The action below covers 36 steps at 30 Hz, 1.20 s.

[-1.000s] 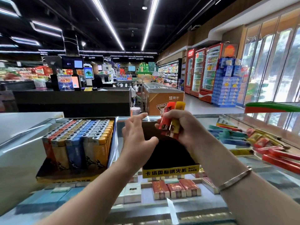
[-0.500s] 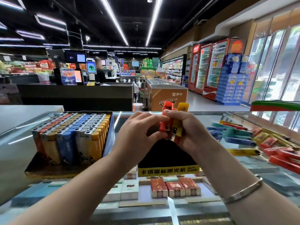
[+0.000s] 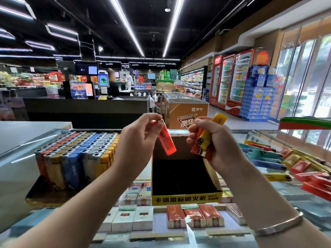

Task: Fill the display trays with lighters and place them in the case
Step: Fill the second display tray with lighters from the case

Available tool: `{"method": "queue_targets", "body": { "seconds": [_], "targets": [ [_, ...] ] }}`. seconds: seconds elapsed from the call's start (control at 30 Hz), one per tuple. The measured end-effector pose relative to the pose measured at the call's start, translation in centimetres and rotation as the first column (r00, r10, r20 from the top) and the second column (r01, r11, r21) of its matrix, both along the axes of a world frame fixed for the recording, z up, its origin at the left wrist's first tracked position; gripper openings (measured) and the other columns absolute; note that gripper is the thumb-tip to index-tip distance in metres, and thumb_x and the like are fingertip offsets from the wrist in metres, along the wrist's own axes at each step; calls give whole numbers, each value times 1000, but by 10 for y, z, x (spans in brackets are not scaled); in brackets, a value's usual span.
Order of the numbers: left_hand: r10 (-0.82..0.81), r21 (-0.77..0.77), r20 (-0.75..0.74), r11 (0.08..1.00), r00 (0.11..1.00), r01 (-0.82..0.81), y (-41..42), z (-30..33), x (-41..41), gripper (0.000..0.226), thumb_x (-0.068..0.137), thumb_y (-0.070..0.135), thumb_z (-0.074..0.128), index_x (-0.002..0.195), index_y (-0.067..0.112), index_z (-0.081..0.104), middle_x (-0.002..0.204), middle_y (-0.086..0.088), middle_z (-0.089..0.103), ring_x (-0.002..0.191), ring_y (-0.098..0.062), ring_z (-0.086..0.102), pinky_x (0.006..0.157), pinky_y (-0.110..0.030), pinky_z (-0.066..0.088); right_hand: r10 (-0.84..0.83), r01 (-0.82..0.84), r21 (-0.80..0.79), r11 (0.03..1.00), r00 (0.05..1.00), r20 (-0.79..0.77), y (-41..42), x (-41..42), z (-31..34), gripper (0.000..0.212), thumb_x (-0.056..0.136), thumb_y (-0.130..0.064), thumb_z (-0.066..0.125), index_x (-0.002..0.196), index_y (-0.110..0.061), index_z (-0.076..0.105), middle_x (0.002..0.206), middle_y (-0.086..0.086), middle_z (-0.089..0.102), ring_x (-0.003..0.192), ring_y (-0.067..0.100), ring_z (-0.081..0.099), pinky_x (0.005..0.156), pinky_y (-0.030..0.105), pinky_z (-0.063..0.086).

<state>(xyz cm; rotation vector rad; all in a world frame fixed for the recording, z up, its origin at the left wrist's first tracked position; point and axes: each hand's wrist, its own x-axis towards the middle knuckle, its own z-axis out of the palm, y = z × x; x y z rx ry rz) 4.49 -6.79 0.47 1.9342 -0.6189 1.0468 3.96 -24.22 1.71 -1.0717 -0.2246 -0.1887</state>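
Head view: left hand (image 3: 138, 138) pinches a red lighter (image 3: 166, 140) by its metal top, right hand (image 3: 213, 140) grips spare lighters (image 3: 206, 138); best lowered upright into a back corner of the empty tray (image 3: 186, 198).

Single head-worn wide-angle view, facing forward and down, close over glass counter (image 3: 21, 158)

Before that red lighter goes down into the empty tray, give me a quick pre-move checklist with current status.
1. Red lighter held: ok, left hand pinches its metal top, body hanging down.
2. Empty tray ready: ok, black interior shows no lighters.
3. Lighter above the tray: ok, it hangs over the back part.
4. Right hand secure: ok, it grips the remaining lighters.
5. Full tray out of the way: ok, it sits apart to the left.
6. Slot dividers inside the tray: cannot tell, too dark.
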Motion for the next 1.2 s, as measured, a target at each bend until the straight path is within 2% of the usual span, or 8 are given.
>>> {"method": "queue_targets", "body": {
  "seconds": [0.2,0.37,0.53,0.63,0.73,0.9,1.07,1.2],
  "targets": [
    [52,176,-62,984,997,-40,7,-7,1,15,85,14,64,100,17,67,83,10,65,75,-3,62,66,-19,54,-49,57,-186,981,998,49,8,-2,-8,12,83,-4,61,94,-2,57,66,11,61,55,18,60,51,30,53],
    [60,263,-70,964,996,-39,6,-11,7,26,86,12,62,111,15,65,102,-1,70,91,-12,64,78,-32,56,-39,52,-241,969,998,58,12,-2,-10,6,84,-4,61,89,-7,58,64,10,63,55,18,60,51,30,52],
    [61,293,-64,955,996,-40,6,-13,12,23,88,12,60,109,16,67,102,1,69,94,-12,62,79,-27,54,-55,63,-206,976,998,43,11,-2,-9,8,84,-3,60,91,-5,57,64,10,61,53,17,59,49,29,52],
    [130,321,-45,941,990,-109,6,-14,16,22,89,14,57,108,18,68,101,4,67,98,-10,51,78,-22,44,-69,75,-183,980,997,37,10,-2,-9,9,84,-4,61,91,-5,57,64,11,60,53,17,58,49,28,52],
    [208,304,-63,936,976,-180,5,-14,21,18,88,15,60,103,17,70,105,5,60,100,-11,44,79,-22,39,-68,70,-169,983,998,17,9,-2,-11,11,84,-5,61,94,-4,56,64,10,62,53,17,59,49,29,52],
    [116,201,-276,978,954,-61,4,-12,20,20,90,10,57,105,15,69,99,0,65,90,-12,60,78,-32,55,-18,13,-107,994,999,-49,9,-2,-12,7,84,-5,60,90,-6,57,62,9,63,52,17,60,49,28,52],
    [-1,85,-375,996,927,36,9,-12,17,16,88,13,60,95,27,62,89,7,64,78,-3,60,68,-18,53,104,-92,82,992,983,-150,7,-2,-11,16,80,1,52,93,-9,55,64,8,65,56,20,62,53,30,53],
    [-54,77,-405,993,913,93,6,-13,13,17,87,19,61,101,29,58,98,12,61,87,0,58,70,-11,47,117,-114,29,993,975,-188,4,-3,-9,18,80,-5,50,94,-15,58,76,4,72,64,15,63,60,32,46]
  ]
}}
